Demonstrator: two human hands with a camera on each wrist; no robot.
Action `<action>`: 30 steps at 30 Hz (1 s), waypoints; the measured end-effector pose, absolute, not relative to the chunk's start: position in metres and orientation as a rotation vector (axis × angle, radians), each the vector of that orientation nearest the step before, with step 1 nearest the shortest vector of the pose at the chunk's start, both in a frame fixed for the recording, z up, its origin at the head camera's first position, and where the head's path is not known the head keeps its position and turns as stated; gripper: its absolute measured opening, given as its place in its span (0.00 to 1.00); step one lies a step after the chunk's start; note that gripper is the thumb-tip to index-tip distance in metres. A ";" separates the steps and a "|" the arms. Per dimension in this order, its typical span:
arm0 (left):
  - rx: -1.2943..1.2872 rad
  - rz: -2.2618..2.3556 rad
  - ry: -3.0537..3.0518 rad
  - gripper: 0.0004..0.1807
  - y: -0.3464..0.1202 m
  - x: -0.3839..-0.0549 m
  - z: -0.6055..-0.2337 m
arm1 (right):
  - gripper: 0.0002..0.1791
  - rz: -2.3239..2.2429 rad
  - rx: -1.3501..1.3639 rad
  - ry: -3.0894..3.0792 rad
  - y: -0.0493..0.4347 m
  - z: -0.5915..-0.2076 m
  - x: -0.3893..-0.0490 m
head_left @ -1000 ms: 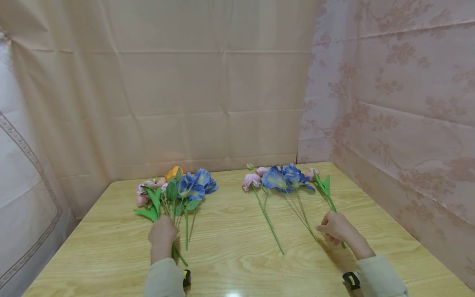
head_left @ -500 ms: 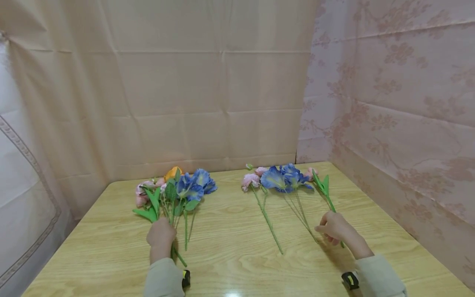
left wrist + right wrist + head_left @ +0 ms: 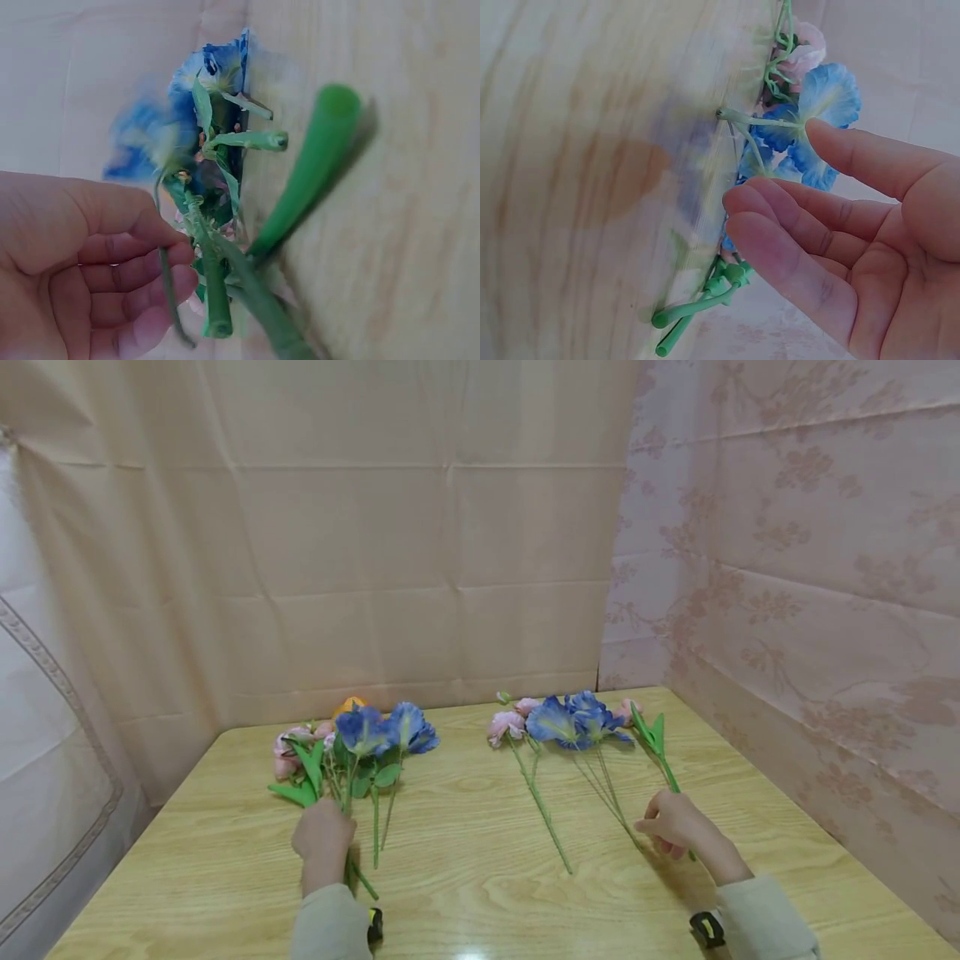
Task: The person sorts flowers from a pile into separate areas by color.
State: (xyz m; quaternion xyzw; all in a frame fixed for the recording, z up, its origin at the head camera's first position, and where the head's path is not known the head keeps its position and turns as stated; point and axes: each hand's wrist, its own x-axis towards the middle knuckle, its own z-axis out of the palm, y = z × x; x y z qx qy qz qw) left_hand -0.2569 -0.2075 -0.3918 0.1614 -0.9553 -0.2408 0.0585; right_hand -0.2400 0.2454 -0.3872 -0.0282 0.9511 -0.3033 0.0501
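Note:
My left hand [image 3: 324, 839] pinches the thin stem [image 3: 166, 277] of a blue artificial flower [image 3: 362, 731] between thumb and forefinger. Its bloom, blurred in the left wrist view, is over the left bunch. Around that hand lie thicker green stems [image 3: 281, 315], green leaves [image 3: 306, 777], pink flowers [image 3: 288, 752], an orange flower [image 3: 354, 702] and another blue flower [image 3: 411, 727]. On the right, my right hand [image 3: 678, 827] has its fingers loosely bent with nothing between them. It is over a green-leaved stem [image 3: 663, 760], beside the blue flowers [image 3: 573, 722] of the right group.
The wood-grain table [image 3: 465, 827] carries both flower groups near its far edge. A pale pink flower [image 3: 507, 725] on a long stem lies at the right group's left side. Beige cloth [image 3: 420, 568] hangs behind the table, and patterned cloth [image 3: 810, 568] hangs at the right.
The blue flower in my left hand has shifted left and up, now covering part of the orange flower and leaves. My right hand has stayed nearly still.

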 end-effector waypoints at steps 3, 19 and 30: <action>0.483 -0.743 -2.870 0.11 -0.208 -0.257 -0.391 | 0.09 -0.926 -0.098 2.895 0.246 -0.388 -0.240; 0.284 -0.801 -2.655 0.17 -0.203 -0.253 -0.382 | 0.07 -0.950 -0.126 2.911 0.244 -0.391 -0.241; 0.232 -1.102 -2.665 0.16 -0.198 -0.250 -0.367 | 0.07 -1.000 -0.100 2.873 0.236 -0.392 -0.240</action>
